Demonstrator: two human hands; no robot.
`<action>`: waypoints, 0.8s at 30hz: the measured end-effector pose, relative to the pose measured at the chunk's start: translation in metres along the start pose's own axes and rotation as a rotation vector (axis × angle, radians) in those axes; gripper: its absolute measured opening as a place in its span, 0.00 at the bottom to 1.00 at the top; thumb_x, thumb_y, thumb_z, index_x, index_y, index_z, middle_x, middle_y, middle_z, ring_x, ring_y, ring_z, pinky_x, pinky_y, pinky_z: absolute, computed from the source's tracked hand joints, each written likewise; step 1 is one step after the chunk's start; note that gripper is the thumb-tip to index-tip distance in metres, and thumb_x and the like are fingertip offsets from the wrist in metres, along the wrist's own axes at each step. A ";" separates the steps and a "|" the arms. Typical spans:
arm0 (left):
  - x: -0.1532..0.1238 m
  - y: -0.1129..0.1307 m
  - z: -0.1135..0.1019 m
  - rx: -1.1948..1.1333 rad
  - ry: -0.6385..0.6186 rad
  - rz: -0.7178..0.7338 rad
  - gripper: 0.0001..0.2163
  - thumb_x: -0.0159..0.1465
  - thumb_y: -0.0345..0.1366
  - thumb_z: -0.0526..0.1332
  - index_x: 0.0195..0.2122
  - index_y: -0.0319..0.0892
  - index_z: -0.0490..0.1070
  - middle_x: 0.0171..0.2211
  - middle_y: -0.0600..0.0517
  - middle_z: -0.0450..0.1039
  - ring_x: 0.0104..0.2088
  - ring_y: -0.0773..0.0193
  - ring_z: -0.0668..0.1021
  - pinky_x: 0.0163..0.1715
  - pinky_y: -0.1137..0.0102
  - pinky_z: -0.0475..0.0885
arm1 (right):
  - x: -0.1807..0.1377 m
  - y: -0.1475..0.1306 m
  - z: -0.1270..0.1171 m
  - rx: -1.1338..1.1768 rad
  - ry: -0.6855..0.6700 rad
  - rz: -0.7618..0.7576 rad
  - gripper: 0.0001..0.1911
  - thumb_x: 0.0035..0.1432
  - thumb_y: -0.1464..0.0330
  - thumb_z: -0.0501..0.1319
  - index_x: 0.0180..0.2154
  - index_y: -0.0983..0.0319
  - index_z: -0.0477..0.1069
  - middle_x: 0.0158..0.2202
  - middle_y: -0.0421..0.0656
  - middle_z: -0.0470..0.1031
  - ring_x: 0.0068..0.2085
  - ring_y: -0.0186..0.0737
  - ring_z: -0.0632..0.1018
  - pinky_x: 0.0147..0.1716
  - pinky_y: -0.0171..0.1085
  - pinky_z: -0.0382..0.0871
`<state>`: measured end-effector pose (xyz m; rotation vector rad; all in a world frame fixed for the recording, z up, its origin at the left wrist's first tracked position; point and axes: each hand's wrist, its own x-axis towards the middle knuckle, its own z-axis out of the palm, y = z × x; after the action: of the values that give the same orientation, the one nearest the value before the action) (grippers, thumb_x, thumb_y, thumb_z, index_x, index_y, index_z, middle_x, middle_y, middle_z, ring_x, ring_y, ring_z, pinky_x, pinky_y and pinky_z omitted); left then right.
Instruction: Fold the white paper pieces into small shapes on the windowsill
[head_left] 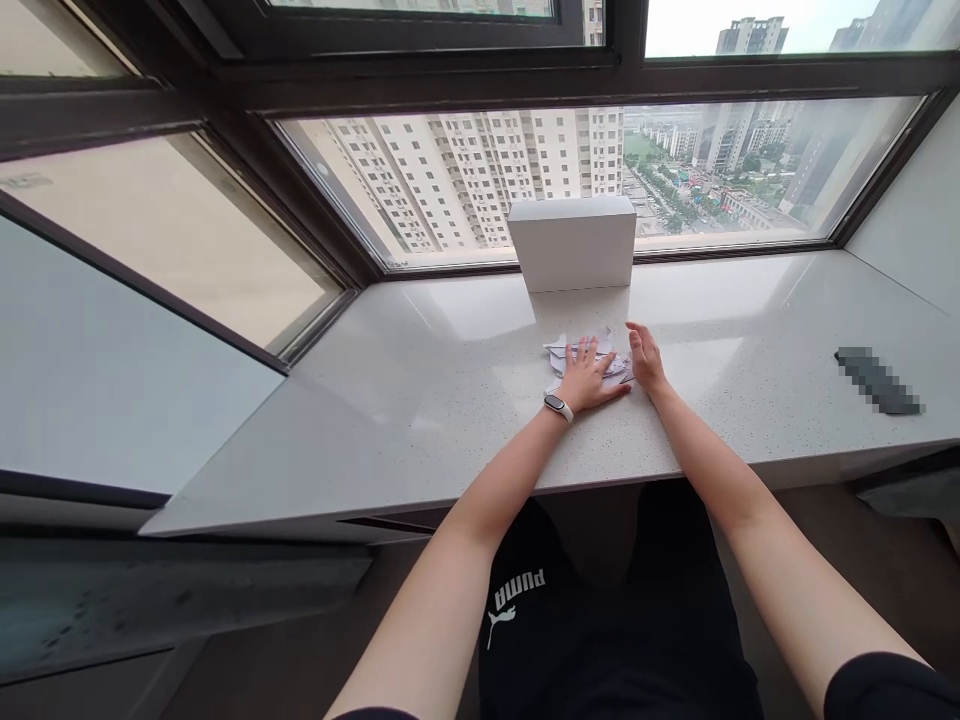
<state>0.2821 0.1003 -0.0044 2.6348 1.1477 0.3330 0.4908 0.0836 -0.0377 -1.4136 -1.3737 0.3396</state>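
Observation:
A small heap of torn white paper pieces (556,358) lies on the pale speckled sill counter. My left hand (589,376) rests flat over the heap with its fingers spread, hiding much of the paper. On that wrist is a band with a dark screen. My right hand (646,357) stands on edge just right of the heap, palm turned toward the paper, fingers stretched out and holding nothing. Some paper edges reach close to its palm; whether they touch it I cannot tell.
A white box (574,245) stands upright behind the paper, against the window. To the right lies a dark, blurred-out oblong object (879,381). The counter's front edge (420,506) runs close before my body. Window frames (315,300) border the left and back.

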 end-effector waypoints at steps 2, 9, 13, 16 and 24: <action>0.006 -0.002 0.001 0.004 -0.036 -0.039 0.47 0.75 0.71 0.70 0.87 0.50 0.71 0.92 0.33 0.54 0.92 0.24 0.52 0.89 0.26 0.39 | 0.001 0.002 -0.001 -0.015 0.037 0.027 0.48 0.84 0.33 0.38 0.73 0.56 0.76 0.75 0.59 0.82 0.76 0.61 0.80 0.78 0.61 0.75; -0.013 -0.066 -0.034 0.083 -0.034 -0.283 0.40 0.83 0.64 0.58 0.89 0.48 0.67 0.92 0.36 0.54 0.92 0.27 0.53 0.89 0.28 0.43 | -0.001 0.000 -0.001 0.090 0.010 0.068 0.44 0.83 0.32 0.45 0.72 0.55 0.77 0.74 0.57 0.82 0.75 0.61 0.80 0.78 0.60 0.75; -0.043 -0.118 -0.063 0.158 -0.001 -0.472 0.36 0.86 0.58 0.55 0.88 0.47 0.67 0.91 0.36 0.56 0.92 0.31 0.55 0.90 0.31 0.46 | -0.004 -0.004 0.001 0.137 -0.010 0.095 0.47 0.81 0.28 0.46 0.72 0.55 0.77 0.76 0.57 0.82 0.77 0.62 0.79 0.78 0.59 0.75; -0.064 -0.149 -0.081 0.178 0.032 -0.558 0.34 0.85 0.55 0.57 0.86 0.44 0.70 0.90 0.34 0.58 0.91 0.30 0.57 0.90 0.32 0.49 | -0.004 -0.005 0.002 0.147 -0.027 0.100 0.49 0.79 0.26 0.47 0.71 0.55 0.77 0.76 0.58 0.82 0.76 0.62 0.80 0.77 0.58 0.76; -0.066 -0.168 -0.086 0.171 0.169 -0.505 0.36 0.82 0.52 0.62 0.83 0.31 0.69 0.88 0.26 0.60 0.90 0.22 0.57 0.90 0.28 0.43 | -0.002 -0.007 0.005 0.150 -0.031 0.111 0.46 0.80 0.27 0.49 0.70 0.54 0.78 0.73 0.57 0.84 0.75 0.62 0.82 0.76 0.59 0.77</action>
<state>0.0973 0.1741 0.0169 2.3665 1.9125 0.3718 0.4822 0.0820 -0.0346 -1.3672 -1.2701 0.5277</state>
